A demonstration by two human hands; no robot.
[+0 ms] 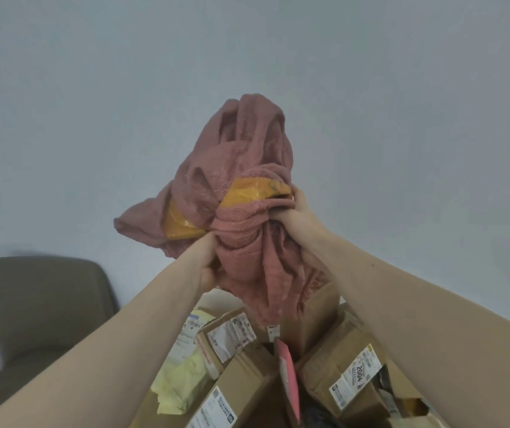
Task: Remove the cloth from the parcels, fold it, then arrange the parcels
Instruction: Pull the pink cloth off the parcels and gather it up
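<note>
I see pale table point(216, 299) edge only, mostly covered. On it: heap of brown cardboard parcels point(344, 370) with white labels, pale yellow bag point(182, 384) at left, pink flat mailer point(287, 376) wedged between boxes.

Cloth point(241, 193) bunched up between both hands, raised above the parcels. Left hand point(209, 264) grips its lower left part, right hand point(290, 208) its right side, higher. A packet point(256, 188) sits wrapped in the cloth, just left of the right hand and above the left hand. Cloth tail hangs below the right hand toward the boxes point(324, 359). Boxes crowd below both hands, between the forearms. Bag point(182, 381) lies left of the boxes, under the left forearm. Chair point(43, 304) well left of the left hand, below it.
</note>
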